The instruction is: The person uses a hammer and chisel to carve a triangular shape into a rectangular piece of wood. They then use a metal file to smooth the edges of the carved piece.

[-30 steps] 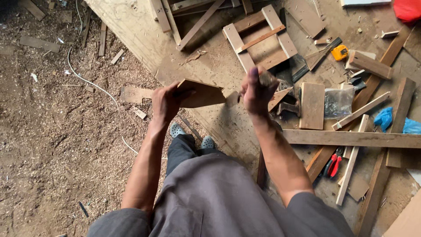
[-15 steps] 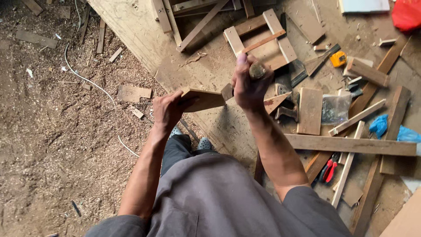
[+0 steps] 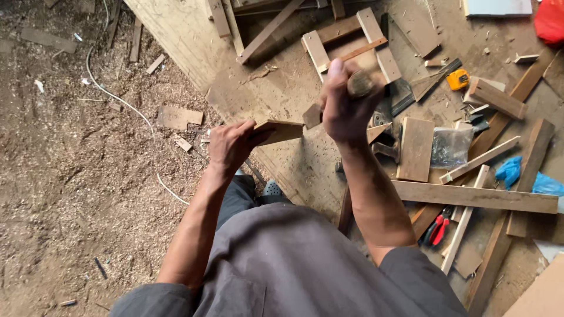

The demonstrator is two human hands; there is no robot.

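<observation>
A big plywood sheet (image 3: 282,82) lies on the floor across the upper middle and right of the frame, strewn with offcuts. The ground (image 3: 76,194) on the left is thick with sawdust, and a white cable (image 3: 126,108) winds over it. A clear plastic bag (image 3: 451,147) at centre right sits among the planks; what it contains cannot be made out.

At centre frame the left hand (image 3: 230,145) has its grip closed around one end of a flat wooden board (image 3: 281,130). Just right of it, the right hand (image 3: 346,105) is raised, fist wrapped tight around a wooden handle (image 3: 359,83).
</observation>
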